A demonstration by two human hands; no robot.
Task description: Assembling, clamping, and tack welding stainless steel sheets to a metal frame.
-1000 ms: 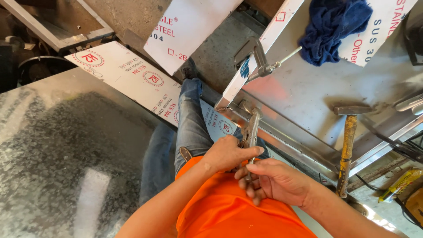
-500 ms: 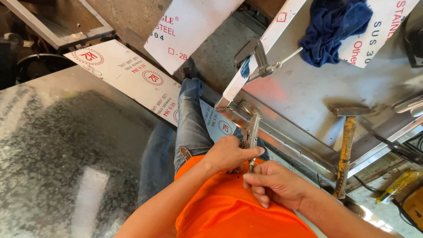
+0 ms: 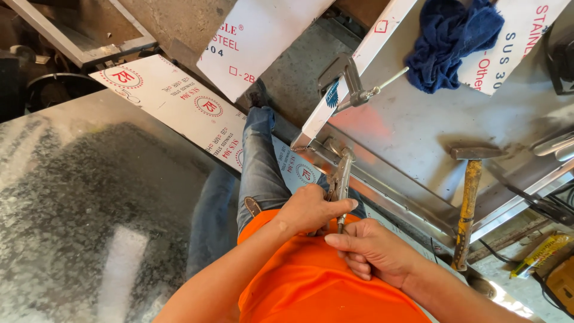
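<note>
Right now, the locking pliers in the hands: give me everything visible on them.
The locking pliers are bare grey metal, long and slim, dull and a little worn. The nose points away from the person, up at the edge of the steel bench, beside a white-filmed strip. The left hand wraps the handles from the side; the right hand pinches the near end, where a thin screw-like tip shows. Whether the nose is closed on anything cannot be told.

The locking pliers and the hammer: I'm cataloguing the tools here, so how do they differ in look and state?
The locking pliers are all bare metal; the hammer has a yellowish, worn handle under a dark head. The pliers are gripped by the left hand, with the right hand at their end; the hammer lies untouched on the metal sheet. Both point lengthwise away from the person.
</note>
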